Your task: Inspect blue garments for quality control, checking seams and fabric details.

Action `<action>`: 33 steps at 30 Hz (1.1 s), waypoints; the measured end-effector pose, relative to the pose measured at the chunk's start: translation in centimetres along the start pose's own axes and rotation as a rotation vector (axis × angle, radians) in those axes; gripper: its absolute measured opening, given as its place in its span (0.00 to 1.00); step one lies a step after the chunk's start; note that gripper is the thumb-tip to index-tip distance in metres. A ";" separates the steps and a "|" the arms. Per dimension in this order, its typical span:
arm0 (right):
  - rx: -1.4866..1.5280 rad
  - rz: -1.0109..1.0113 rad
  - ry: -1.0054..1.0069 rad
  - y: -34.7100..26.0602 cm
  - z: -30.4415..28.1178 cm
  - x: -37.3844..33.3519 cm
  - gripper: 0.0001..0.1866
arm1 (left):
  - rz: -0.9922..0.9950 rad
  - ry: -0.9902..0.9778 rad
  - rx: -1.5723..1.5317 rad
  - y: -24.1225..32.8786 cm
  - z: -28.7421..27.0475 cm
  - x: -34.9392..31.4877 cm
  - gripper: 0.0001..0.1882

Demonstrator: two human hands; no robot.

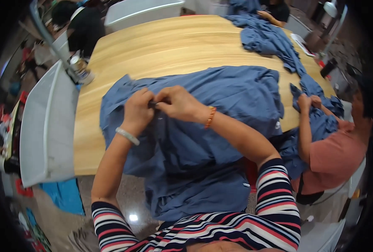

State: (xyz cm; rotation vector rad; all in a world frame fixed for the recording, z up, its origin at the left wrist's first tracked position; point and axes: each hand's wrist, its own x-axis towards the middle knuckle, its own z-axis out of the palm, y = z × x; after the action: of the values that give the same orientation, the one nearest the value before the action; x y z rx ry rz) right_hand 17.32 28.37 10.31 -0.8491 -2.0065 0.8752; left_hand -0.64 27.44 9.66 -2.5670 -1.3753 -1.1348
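A large blue garment (237,96) is spread over the table and hangs down its near edge towards my lap. My left hand (139,111), a pale bangle on its wrist, is closed on the cloth near the garment's left part. Close beside it, my right hand (180,103), with a red and gold beaded bracelet, pinches at the same spot. A small dark bit shows between the fingertips of both hands; what it is cannot be made out. Just below them, a tiny white dot like a button shows on the cloth.
The wood-grain table (153,46) spreads ahead. A white bin (54,126) stands at its left, another bin (144,10) at the far side. Jars (82,71) sit at the left edge. At right, a co-worker in a pink top (335,155) handles blue cloth (270,38); another person sits beyond.
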 end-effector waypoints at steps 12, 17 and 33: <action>0.095 0.239 -0.087 -1.2 0.1 0.6 0.09 | -0.093 -0.090 -0.119 0.1 -1.7 -0.6 0.06; -0.061 0.111 -0.098 -2.3 -0.1 0.7 0.07 | -0.035 -0.078 -0.039 -0.2 -1.7 -0.4 0.06; 0.277 0.164 -0.038 -1.5 -0.9 0.3 0.07 | -0.702 -0.100 -1.156 5.2 -1.9 -5.2 0.09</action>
State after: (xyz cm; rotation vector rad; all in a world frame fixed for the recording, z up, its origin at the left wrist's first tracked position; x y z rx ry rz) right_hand 17.52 27.99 12.04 -0.8510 -1.8104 1.2378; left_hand 0.23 19.96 9.48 -2.7491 -2.2058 -2.5621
